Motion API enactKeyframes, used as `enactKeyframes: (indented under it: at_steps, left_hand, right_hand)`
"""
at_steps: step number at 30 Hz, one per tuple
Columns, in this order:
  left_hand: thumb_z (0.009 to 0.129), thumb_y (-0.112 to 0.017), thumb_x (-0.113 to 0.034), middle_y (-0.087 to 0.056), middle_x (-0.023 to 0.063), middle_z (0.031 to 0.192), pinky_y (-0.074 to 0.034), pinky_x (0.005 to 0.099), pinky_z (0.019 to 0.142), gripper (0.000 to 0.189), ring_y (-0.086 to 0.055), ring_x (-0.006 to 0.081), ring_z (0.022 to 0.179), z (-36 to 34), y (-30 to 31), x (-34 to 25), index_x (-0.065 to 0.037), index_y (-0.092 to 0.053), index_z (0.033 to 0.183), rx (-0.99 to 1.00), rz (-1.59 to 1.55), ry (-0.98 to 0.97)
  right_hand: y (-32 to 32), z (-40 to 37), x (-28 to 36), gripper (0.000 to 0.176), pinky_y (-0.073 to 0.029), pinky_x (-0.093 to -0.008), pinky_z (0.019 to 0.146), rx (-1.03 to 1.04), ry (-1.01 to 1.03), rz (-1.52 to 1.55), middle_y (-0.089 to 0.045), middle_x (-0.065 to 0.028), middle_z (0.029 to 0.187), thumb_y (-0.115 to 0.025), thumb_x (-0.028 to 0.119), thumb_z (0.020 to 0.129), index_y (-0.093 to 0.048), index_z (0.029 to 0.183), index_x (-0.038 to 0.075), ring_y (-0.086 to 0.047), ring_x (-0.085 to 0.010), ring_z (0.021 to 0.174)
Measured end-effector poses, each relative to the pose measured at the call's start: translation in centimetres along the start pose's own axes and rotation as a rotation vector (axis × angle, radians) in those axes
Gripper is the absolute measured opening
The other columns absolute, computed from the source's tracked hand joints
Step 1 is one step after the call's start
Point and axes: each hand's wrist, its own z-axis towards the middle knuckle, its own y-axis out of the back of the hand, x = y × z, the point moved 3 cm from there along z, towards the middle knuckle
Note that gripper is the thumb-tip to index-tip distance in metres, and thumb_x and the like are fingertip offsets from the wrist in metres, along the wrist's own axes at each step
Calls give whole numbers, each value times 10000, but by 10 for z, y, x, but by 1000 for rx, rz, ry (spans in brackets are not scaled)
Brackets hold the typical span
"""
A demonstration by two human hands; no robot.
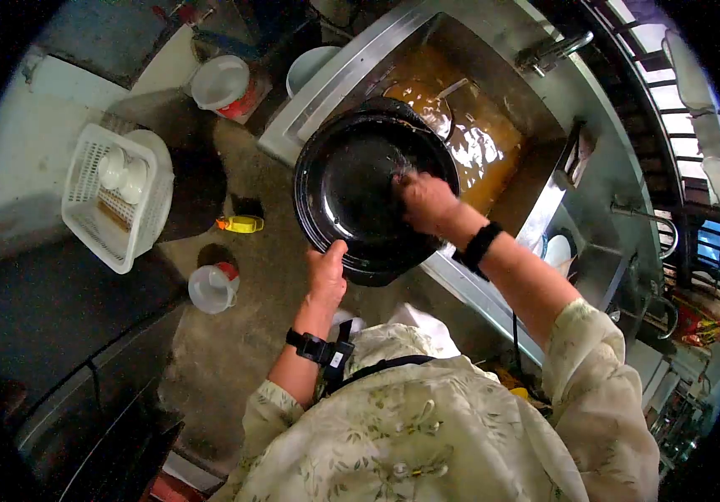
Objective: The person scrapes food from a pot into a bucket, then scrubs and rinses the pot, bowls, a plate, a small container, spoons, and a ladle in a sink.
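Note:
A large round black basin (351, 188) is tilted over the near edge of a steel sink (335, 79). My left hand (327, 272) grips its lower left rim, the thumb on top. Inside the basin, against its right side, my right hand (428, 201) is closed round something blurred that looks like a wire scrubber. Behind the basin, brownish water (481, 142) with bright reflections fills part of the sink, and a round item lies in it.
A white basket (159, 197) with white bowls (123, 174) stands at the left. White buckets (212, 289) and a yellow object (241, 223) are on the floor. Faucets (556, 52) line the sink's far side. A second basin compartment (598, 251) lies to the right.

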Motion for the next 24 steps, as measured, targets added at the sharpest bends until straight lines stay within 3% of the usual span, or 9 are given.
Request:
enactKeyframes:
  at_steps: [2,4,8,9,10,13,15,19,24]
  left_hand:
    - [713,-579,51,-639,25,924,-497,298,722,307,-603,144,772,-7,-4,-4,26,-606,1018,-98,6,94]
    - [712,-587,46,-639,30,931,-496,299,722,310,-604,148,776,-11,-7,-9,30,-603,1021,-131,70,102]
    - [707,-607,37,-637,35,935,-493,296,720,307,-604,155,776,1,2,-2,39,-600,1014,-55,20,-30]
    - [704,-618,31,-640,41,942,-495,300,724,313,-607,160,772,-9,-6,-13,40,-600,1017,-133,52,-2]
    - [704,-618,31,-640,41,942,-495,300,724,313,-607,160,772,-13,-8,-16,40,-600,1017,-135,53,6]
    - [708,-615,26,-645,58,959,-497,305,728,312,-609,160,782,-11,-4,-18,46,-601,1019,-156,124,25]
    - [720,-601,27,-644,70,974,-502,318,734,295,-610,169,802,-3,2,-8,50,-602,1014,-21,115,18]
    - [748,-583,28,-648,78,956,-511,341,740,264,-618,198,802,1,2,-8,53,-604,1010,49,94,40]
    - [748,-591,28,-650,69,958,-514,317,713,266,-623,172,785,4,3,-5,54,-610,1012,47,3,18]
  right_hand:
    - [1,-19,25,536,-538,-418,828,111,117,103,-556,-163,1229,-628,207,785,-509,1298,112,-607,-332,1044]
    - [-3,-23,46,533,-537,-433,852,-74,309,188,-536,-124,1293,-635,198,788,-516,1307,185,-591,-340,1070]
    - [5,-24,41,471,-537,-428,853,34,343,90,-539,-75,1297,-570,151,825,-546,1281,267,-575,-336,1078]
    - [3,-23,30,461,-533,-423,858,78,307,26,-537,-65,1297,-550,144,835,-554,1272,290,-570,-337,1079]
    - [6,-21,18,542,-473,-400,930,68,204,70,-554,-100,1250,-680,184,765,-564,1294,195,-538,-332,1074]
    - [9,6,-11,585,-466,-414,915,-85,57,36,-554,-119,1221,-681,180,770,-521,1331,137,-527,-330,1078]
    - [19,29,-1,621,-456,-418,917,-260,116,131,-550,-140,1204,-687,171,769,-484,1349,81,-515,-332,1083]
    - [9,78,53,610,-433,-401,942,-209,325,95,-544,-154,1212,-686,176,772,-488,1338,61,-515,-338,1070]
    - [-3,9,81,500,-471,-408,890,-105,516,318,-568,-142,1169,-681,161,756,-588,1241,79,-550,-310,1011]
